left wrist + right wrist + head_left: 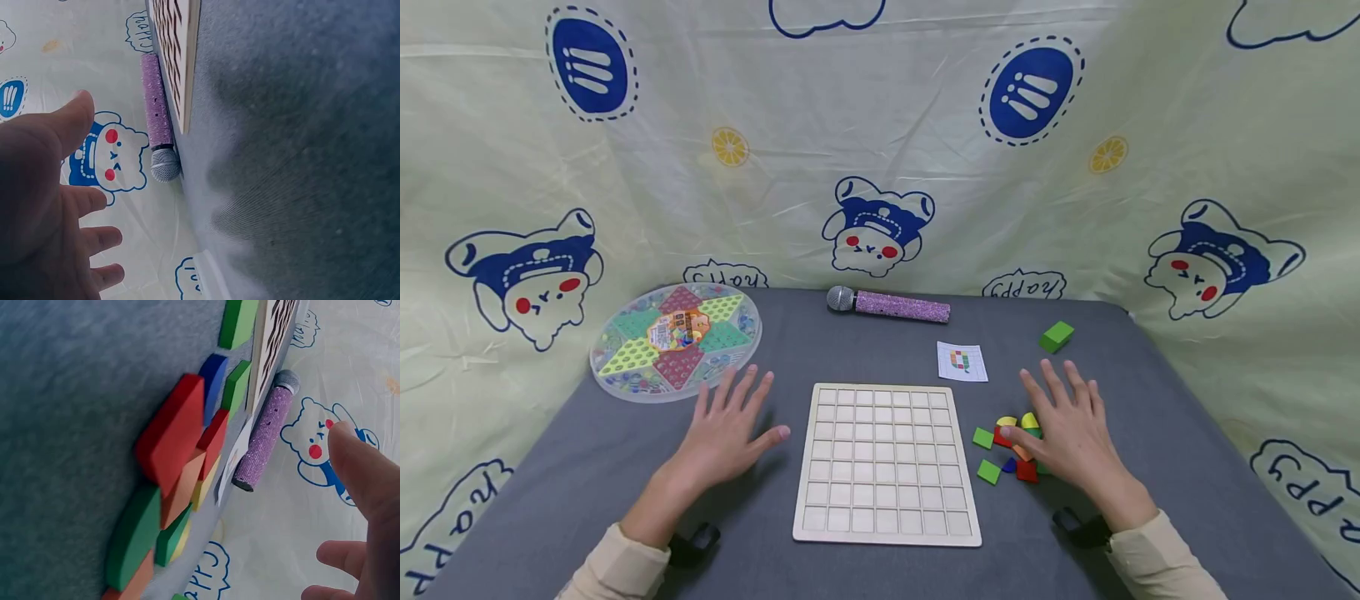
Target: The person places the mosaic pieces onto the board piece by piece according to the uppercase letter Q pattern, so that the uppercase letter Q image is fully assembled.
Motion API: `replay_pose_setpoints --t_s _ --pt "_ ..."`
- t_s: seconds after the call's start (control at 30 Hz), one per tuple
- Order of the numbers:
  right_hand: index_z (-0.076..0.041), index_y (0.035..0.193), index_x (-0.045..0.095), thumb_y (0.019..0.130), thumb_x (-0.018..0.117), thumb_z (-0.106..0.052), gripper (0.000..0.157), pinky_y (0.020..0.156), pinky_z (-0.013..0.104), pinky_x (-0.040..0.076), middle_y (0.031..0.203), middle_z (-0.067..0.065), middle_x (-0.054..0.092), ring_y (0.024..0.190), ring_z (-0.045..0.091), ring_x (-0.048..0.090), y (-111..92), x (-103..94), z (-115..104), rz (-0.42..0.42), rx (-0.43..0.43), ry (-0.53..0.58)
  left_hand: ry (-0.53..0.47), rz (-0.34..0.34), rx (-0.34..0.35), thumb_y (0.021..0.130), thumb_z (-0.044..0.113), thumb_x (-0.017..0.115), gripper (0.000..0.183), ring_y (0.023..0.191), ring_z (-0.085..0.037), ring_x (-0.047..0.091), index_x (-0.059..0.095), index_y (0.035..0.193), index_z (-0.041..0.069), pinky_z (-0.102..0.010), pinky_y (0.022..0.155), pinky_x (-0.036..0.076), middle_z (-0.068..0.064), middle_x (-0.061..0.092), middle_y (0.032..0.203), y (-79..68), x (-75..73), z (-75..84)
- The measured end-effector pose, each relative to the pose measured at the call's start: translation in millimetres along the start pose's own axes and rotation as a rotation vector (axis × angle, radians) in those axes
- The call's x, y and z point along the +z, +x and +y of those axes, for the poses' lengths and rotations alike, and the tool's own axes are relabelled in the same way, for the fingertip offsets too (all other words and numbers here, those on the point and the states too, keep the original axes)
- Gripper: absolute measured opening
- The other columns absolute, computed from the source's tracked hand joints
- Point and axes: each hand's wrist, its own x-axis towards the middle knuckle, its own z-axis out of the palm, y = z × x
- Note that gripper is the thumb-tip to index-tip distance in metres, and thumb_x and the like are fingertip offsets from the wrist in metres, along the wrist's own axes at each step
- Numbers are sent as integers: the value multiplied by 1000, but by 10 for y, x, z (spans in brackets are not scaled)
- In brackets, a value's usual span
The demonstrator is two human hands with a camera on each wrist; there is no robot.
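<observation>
My left hand (722,435) hovers over the cloth left of a pale wooden grid board (885,462), its fingers spread and holding nothing. On the board's other side my right hand (1071,433) is held with fingers apart above a loose pile of small coloured blocks, partly covering them. The pile includes a red block (174,434), a dark green block (134,537), a blue block (214,387) and a light green block (988,472). Every square I can see on the board is bare. A small card (962,362) with a coloured block pattern lies behind the board's right corner.
A round Chinese checkers box (676,342) lies at the back left. Along the rear edge rests a microphone with a glittery purple handle (902,306). A green block (1057,337) stands apart at the back right. A printed curtain (880,125) hangs behind the table.
</observation>
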Motion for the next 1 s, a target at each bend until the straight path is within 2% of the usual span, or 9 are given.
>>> replay_pose_setpoints --t_s 0.23,0.5,1.0 --pt "-7 143 38 77 70 -50 85 108 68 5 152 25 24 142 46 7 -21 22 59 -15 18 13 1 -13 21 89 50 58 78 144 -44 12 28 149 10 -65 111 9 -19 24 155 -27 54 18" --pt "-4 131 52 77 74 -39 68 106 69 11 144 27 35 137 48 16 -7 68 127 28 -1 1 -15 -29 43 88 49 58 77 144 -43 14 30 148 10 -64 110 12 -18 26 155 -38 104 35" --pt "-6 108 68 77 77 -31 40 102 68 20 115 20 58 124 48 36 40 180 186 33 -100 -57 -29 -89 106 90 44 59 72 142 -42 20 34 146 6 -62 109 20 -17 29 154 -28 190 76"
